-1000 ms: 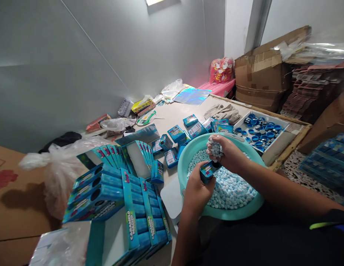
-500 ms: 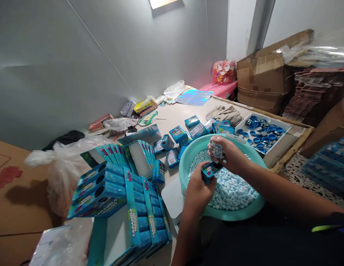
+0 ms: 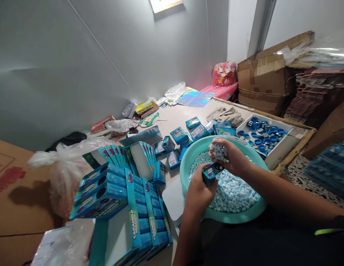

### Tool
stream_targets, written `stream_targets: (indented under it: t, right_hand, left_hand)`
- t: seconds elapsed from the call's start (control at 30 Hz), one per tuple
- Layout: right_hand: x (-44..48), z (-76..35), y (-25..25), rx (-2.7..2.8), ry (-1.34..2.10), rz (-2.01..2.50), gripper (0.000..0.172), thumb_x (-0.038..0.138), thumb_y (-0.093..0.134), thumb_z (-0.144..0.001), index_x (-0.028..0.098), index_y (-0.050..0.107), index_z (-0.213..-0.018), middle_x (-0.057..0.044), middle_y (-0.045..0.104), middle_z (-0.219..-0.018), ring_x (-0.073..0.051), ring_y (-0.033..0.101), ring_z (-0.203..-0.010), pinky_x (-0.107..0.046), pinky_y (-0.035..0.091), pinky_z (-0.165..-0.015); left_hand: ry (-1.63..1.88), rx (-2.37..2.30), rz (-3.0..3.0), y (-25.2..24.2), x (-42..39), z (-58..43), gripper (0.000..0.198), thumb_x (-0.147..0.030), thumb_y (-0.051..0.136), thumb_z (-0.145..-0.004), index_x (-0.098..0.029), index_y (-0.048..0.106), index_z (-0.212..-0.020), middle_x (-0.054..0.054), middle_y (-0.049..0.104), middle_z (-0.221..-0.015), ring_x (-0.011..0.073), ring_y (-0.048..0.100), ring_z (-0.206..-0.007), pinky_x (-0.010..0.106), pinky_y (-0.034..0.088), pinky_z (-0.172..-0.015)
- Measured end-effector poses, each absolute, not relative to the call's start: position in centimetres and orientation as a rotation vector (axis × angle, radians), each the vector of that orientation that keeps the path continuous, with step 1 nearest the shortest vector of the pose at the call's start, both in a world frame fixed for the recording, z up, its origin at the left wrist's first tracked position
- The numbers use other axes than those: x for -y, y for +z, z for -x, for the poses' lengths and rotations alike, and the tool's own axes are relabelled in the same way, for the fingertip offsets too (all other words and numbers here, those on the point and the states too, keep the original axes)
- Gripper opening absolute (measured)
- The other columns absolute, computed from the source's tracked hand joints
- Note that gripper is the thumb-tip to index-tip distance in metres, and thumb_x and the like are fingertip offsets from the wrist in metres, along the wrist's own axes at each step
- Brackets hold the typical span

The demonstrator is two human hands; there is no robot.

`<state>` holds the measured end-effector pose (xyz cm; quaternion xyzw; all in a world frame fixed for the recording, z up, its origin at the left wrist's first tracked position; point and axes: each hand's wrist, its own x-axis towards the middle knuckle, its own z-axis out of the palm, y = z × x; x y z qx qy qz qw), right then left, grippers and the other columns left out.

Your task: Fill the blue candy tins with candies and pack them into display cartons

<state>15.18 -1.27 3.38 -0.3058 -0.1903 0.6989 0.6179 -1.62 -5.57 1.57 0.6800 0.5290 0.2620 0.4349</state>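
Observation:
A teal basin (image 3: 185, 155) holds a heap of small pale blue and white candies (image 3: 233, 192). Over its left part, my left hand (image 3: 201, 186) grips a small blue printed box (image 3: 209, 174), tilted, with a dark round opening facing right. My right hand (image 3: 230, 153) is cupped around a handful of pale candies (image 3: 218, 150), just above the box's opening. Some candies show at the opening, between the two hands.
Left of the basin stand display cartons (image 3: 134, 221) packed with blue boxes. Loose blue boxes (image 3: 179, 135) lie behind it. A white tray (image 3: 277, 146) of blue caps and a grey cloth (image 3: 224, 115) are at the back right.
The view has shifted slightly. My hands keep their holds over the basin, and candies now show at the box's opening.

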Motion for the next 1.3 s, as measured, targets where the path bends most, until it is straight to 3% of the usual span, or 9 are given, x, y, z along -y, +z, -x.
stream_targets:
  t: [0.5, 1.1, 1.3]
  right_hand:
    - [1.27, -15.55, 2.78, 0.421, 1.629, 0.663, 0.026, 0.040, 0.085, -0.070, 0.025, 0.066, -0.081, -0.002, 0.062, -0.078, -0.019, 0.060, -0.073, -0.031, 0.052, -0.064]
    - [1.41, -14.99, 3.21, 0.394, 1.585, 0.736, 0.034, 0.038, 0.091, -0.059, 0.025, 0.062, -0.073, -0.003, 0.063, -0.081, -0.025, 0.067, -0.082, -0.036, 0.058, -0.067]
    - [1.63, -15.19, 3.25, 0.420, 1.601, 0.691, 0.032, 0.039, 0.088, -0.066, 0.025, 0.062, -0.075, -0.002, 0.062, -0.080, -0.023, 0.066, -0.081, -0.033, 0.056, -0.065]
  left_hand:
    - [0.698, -1.286, -1.702, 1.44, 5.54, 1.52, 0.050, -0.023, 0.068, -0.083, -0.028, 0.059, -0.132, 0.003, 0.065, -0.133, 0.0197, 0.061, -0.122, 0.037, 0.048, -0.112]
    - [0.724, -1.296, -1.705, 1.17, 5.66, 1.62, 0.052, -0.020, 0.067, -0.083, -0.030, 0.058, -0.132, 0.002, 0.066, -0.134, 0.0211, 0.063, -0.124, 0.038, 0.048, -0.114]
    - [0.729, -1.295, -1.709, 1.23, 5.83, 1.59, 0.052, -0.021, 0.067, -0.082, -0.031, 0.057, -0.132, 0.001, 0.066, -0.132, 0.0209, 0.063, -0.123, 0.038, 0.048, -0.112]
